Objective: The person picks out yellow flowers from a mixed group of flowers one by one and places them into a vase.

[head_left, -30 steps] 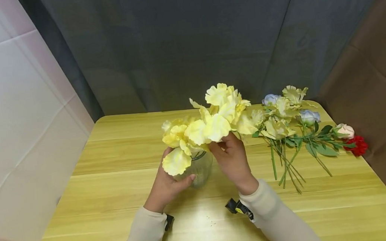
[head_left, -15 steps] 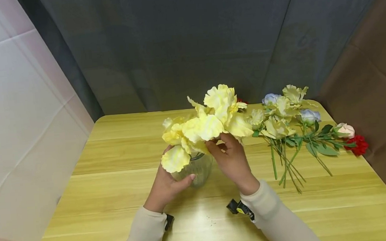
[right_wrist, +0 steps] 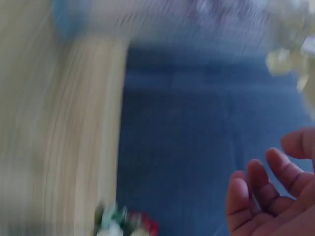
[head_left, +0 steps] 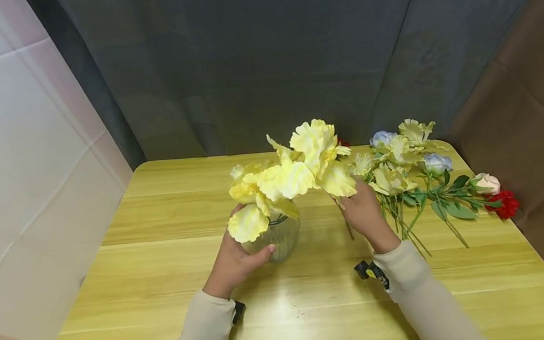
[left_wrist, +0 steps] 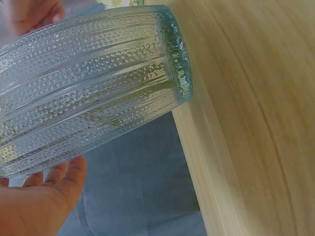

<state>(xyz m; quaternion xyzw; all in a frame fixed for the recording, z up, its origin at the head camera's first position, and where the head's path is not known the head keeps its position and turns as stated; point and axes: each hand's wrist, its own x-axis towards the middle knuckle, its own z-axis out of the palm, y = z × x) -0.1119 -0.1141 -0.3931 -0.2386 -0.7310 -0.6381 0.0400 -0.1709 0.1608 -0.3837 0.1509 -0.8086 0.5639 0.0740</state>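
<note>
My left hand (head_left: 233, 259) holds a clear textured glass vase (head_left: 282, 240), its thumb on the near side. In the left wrist view the fingers (left_wrist: 71, 179) lie along one side of the vase's ribbed, dimpled wall. Large yellow ruffled flowers (head_left: 287, 179) stand in the vase, spreading over its mouth and leaning right. My right hand (head_left: 365, 213) is apart from the vase, between it and the loose flowers. In the right wrist view its fingers (right_wrist: 263, 189) are loosely bent, with nothing in them; the blooms are at the upper right.
On the right of the wooden table (head_left: 142, 284) lie pale yellow flowers (head_left: 391, 180), blue roses (head_left: 437, 163), a pink rose (head_left: 486, 184) and a red flower (head_left: 505, 205), their stems pointing toward the near side. A dark curtain (head_left: 255, 66) hangs behind.
My right hand has come off the yellow flowers and moved right, toward the loose flowers. The yellow blooms have shifted slightly. My left hand has stayed on the vase.
</note>
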